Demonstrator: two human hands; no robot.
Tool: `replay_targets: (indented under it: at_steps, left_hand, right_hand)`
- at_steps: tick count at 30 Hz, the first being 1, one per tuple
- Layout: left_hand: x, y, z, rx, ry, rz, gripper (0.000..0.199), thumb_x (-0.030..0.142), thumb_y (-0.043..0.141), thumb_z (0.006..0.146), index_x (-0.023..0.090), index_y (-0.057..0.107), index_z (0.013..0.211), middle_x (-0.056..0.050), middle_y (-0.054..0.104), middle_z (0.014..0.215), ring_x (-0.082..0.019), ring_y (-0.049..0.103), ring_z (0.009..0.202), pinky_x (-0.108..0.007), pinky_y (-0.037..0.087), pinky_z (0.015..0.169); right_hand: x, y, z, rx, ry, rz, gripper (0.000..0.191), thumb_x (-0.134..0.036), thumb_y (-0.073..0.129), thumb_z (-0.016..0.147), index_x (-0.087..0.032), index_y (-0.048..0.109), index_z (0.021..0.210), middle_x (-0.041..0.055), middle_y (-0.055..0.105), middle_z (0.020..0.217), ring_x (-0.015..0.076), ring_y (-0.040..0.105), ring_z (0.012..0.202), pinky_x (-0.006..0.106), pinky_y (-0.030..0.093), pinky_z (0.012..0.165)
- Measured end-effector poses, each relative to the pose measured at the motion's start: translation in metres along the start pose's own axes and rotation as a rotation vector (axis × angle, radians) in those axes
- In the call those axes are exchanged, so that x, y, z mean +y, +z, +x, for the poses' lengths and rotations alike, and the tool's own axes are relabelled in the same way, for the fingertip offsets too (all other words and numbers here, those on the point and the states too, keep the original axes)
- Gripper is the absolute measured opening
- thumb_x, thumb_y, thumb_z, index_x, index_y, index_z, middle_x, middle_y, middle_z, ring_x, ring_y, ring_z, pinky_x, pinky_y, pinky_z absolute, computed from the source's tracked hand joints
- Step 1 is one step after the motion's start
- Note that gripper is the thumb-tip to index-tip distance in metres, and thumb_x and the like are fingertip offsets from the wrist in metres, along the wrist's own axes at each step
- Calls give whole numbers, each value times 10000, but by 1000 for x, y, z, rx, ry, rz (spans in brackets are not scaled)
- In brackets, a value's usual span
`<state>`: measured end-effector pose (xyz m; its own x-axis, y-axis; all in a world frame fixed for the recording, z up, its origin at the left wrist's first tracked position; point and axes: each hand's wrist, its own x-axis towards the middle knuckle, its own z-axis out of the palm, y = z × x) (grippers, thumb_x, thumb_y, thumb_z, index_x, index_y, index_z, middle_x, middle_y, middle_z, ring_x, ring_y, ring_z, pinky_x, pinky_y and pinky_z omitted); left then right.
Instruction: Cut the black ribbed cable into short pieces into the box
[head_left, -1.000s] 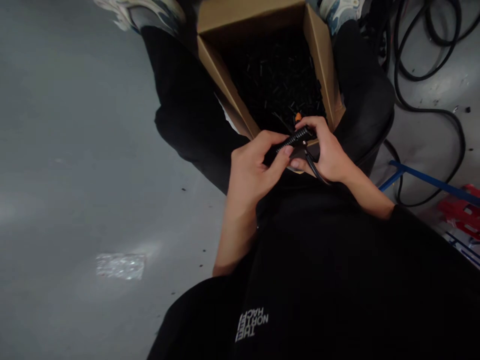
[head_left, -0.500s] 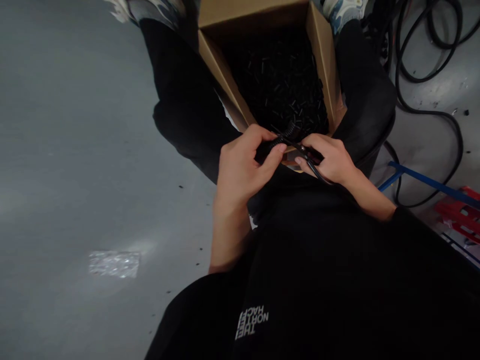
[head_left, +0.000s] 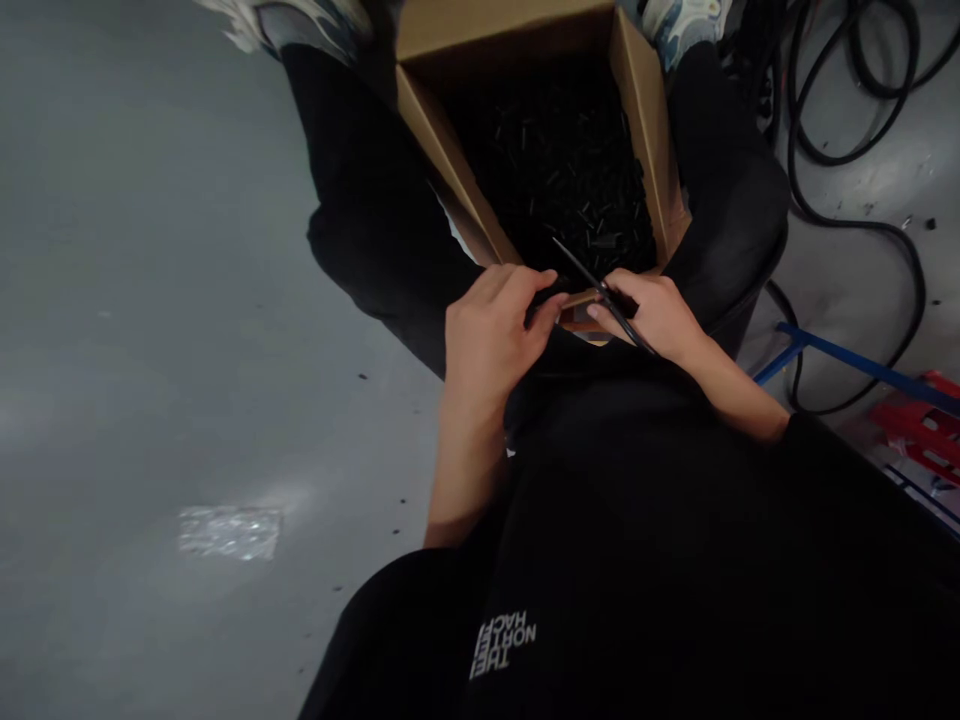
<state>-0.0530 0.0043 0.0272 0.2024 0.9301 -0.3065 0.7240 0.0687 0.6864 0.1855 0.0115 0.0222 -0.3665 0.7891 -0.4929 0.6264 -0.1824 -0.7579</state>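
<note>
Scissors with black handles (head_left: 618, 318) are in my right hand (head_left: 664, 318), which is closed around the grips. Their blades look closed and point up and left over the near edge of the cardboard box (head_left: 459, 165). Just left of the blades, my left hand (head_left: 491, 325) pinches thumb and forefinger on a dark piece, probably the black ribbed tube; it hardly shows against the dark background. Many short black pieces (head_left: 555, 150) fill the box between my legs. A wider black ribbed piece (head_left: 606, 241) lies on top of them near the box's near side.
A black cable (head_left: 796, 150) coils on the floor at the right. Below it are a blue metal bar (head_left: 862, 362) and a red object (head_left: 919, 425). A shiny clear plastic sheet (head_left: 229, 531) lies on the grey floor to the left, with small black bits scattered nearby.
The scissors' blades have closed. A black ribbed length that stuck out beyond my left fingertips is gone from there, and a similar piece now lies in the box. My left hand has shifted slightly.
</note>
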Motion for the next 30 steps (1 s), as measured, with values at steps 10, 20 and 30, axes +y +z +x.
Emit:
replay_targets:
  at_steps: [10,20,30]
  left_hand:
    - [-9,8,19,53,-162,-346,340,417,820,884,240,699,1148,-47,770,1108,-226,735,989,-356,615,923]
    - [1,9,11,290,-186,-381,143,355,733,955,240,648,956,-37,753,981,-232,742,956,-386,587,916]
    - [-2,9,-9,378,-195,-341,199,448,674,1041,259,630,999,-18,690,929,-204,714,896,-355,558,835]
  right_hand:
    - [-9,5,7,-98,45,-37,434,-524,715,1011,-210,629,1297,71,758,1195,227,715,989,346,505,853]
    - [11,28,12,-11,-144,211,613,-337,736,968,-221,467,1507,103,683,1393,245,700,1225,506,607,1087]
    - [5,30,-2,86,-208,-61,462,-264,643,989,-176,634,1443,136,757,1368,322,682,1299,574,515,1160]
